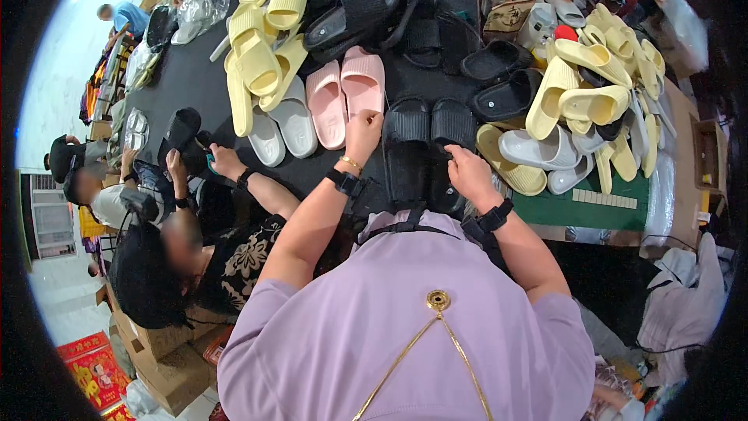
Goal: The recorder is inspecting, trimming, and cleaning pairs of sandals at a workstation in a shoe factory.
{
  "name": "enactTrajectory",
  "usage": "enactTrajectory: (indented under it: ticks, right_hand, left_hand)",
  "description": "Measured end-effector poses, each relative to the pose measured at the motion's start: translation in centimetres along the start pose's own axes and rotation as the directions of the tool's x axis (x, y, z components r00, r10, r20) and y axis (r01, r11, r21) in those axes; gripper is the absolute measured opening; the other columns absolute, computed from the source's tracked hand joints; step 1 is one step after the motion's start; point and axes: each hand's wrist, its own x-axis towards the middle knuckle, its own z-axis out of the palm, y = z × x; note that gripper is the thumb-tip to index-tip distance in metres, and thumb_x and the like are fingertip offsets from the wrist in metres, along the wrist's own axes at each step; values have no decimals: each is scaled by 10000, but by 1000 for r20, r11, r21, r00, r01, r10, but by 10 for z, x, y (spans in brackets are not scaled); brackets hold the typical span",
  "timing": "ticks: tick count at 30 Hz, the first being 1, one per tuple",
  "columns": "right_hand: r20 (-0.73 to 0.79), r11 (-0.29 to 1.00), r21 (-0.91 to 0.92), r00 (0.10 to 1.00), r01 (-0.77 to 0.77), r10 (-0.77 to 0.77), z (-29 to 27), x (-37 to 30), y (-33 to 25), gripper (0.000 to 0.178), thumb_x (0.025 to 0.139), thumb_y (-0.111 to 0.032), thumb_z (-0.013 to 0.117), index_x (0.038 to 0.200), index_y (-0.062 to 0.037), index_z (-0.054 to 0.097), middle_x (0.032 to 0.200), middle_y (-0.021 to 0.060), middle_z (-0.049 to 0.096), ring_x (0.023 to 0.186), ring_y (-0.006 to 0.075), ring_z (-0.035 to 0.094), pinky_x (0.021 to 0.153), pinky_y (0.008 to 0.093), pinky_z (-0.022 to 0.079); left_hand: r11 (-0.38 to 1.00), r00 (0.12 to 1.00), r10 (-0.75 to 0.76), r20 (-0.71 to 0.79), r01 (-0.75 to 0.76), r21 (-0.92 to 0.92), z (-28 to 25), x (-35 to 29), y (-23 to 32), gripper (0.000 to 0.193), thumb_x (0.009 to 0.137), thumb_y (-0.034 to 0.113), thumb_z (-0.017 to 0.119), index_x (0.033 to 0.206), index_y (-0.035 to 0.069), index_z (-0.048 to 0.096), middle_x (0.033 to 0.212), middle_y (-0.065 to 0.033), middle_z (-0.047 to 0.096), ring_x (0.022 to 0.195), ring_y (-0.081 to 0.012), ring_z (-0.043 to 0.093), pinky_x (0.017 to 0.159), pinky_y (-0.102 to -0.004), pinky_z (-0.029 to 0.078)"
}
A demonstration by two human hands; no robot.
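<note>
Directly in front of me lies a pair of black slide slippers, the left slide [407, 121] beside the right slide [453, 121], with ribbed straps. My left hand [364, 134] is closed, its fingertips bunched between the heel of a pink slide [364, 78] and the left black slide. What those fingers hold, if anything, is hidden. My right hand [471, 175] has curled fingers, with the fingertips at the strap edge of the right black slide. I cannot make out anything between them. A second pink slide [326, 105] lies left of the first.
White slides [296, 118] and a stack of yellow slides [253, 51] lie to the left. More black slides [354, 15] are heaped behind. A mixed pile [596, 101] stands at the right on a green mat [615, 214]. Co-workers' hands [226, 164] handle black slides at the left.
</note>
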Motion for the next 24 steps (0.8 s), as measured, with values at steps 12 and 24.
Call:
enactTrajectory:
  ticks: [12, 24]
  right_hand:
    - [-158, 879, -126, 884, -460, 439, -13, 85, 53, 338, 845, -356, 616, 829, -27, 690, 846, 230, 672, 830, 418, 647, 728, 486, 523]
    - [-62, 801, -318, 854, -507, 516, -13, 129, 41, 153, 820, -96, 605, 826, 18, 707, 916, 232, 687, 873, 381, 675, 738, 439, 562]
  left_hand:
    - [929, 996, 26, 90, -57, 367, 15, 49, 19, 406, 817, 330, 601, 701, -53, 675, 737, -290, 629, 705, -426, 645, 678, -483, 518]
    - [791, 995, 79, 64, -101, 603, 26, 54, 29, 290, 737, 297, 685, 685, 12, 702, 703, -197, 670, 660, -335, 667, 624, -435, 527]
